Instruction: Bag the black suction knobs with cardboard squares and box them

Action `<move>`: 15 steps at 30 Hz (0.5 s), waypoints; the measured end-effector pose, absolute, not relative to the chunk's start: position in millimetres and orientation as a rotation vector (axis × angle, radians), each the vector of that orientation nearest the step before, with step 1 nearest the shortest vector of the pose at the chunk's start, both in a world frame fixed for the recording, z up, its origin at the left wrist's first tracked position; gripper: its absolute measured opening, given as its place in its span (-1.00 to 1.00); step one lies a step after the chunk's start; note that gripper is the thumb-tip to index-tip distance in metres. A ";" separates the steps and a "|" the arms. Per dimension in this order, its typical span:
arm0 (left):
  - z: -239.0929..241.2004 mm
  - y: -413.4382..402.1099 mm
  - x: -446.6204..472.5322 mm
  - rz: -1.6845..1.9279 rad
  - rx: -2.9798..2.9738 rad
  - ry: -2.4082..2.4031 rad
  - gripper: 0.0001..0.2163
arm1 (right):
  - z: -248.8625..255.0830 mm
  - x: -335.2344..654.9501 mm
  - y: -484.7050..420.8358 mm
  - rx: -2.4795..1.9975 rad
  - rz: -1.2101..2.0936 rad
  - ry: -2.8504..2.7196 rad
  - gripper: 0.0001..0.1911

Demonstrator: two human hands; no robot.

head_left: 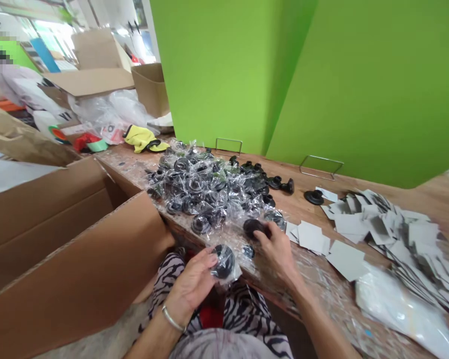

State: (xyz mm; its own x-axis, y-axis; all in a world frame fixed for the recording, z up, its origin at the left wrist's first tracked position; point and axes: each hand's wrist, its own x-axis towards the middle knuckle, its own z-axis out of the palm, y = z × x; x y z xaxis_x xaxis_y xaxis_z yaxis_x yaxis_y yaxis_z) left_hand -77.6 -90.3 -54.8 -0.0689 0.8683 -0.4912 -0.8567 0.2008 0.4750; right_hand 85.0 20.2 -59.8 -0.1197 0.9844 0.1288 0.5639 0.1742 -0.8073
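Observation:
My left hand (pixel 195 279) is closed on a round black part in a clear plastic bag (pixel 223 261), held over the near edge of the bench. To its right, my right hand (pixel 275 244) grips a bare black round part (pixel 251 228) between thumb and fingers, just above the bench top. Beyond both hands spreads a heap of bagged black parts (pixel 205 182) in crinkled clear plastic. Several unbagged black parts, one a flared round piece (pixel 314 196), lie at the back of the bench. What these parts are for, I cannot tell.
An open cardboard box (pixel 78 249) stands at my left, its rim near the bench. Grey-white cards (pixel 381 224) are piled on the right, with clear plastic bags (pixel 404 304) nearer me. Green panels (pixel 232 70) rise behind the bench. A yellow glove (pixel 142 138) lies at the far left.

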 end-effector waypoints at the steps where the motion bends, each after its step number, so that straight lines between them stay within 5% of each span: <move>1: -53.2 -89.7 -76.5 1.429 0.050 0.797 -0.71 | -60.6 86.0 11.3 -1.446 0.873 -1.746 -0.76; 6: -46.9 -85.4 -67.8 1.526 0.283 0.698 -0.65 | -51.9 75.9 -36.6 -1.207 1.495 -1.361 -0.67; 15: -22.8 -105.1 -85.8 1.474 0.361 0.774 -0.61 | -41.7 47.0 -64.9 -0.973 1.664 -1.414 -0.63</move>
State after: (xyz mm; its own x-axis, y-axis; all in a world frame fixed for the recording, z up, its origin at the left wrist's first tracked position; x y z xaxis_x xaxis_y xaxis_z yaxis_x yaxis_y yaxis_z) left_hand -85.8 -105.1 -22.8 -0.0811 0.9668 -0.2425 -0.7486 0.1016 0.6552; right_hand 47.0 -64.9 -41.7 -0.4442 0.8917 -0.0872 -0.0582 -0.1259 -0.9903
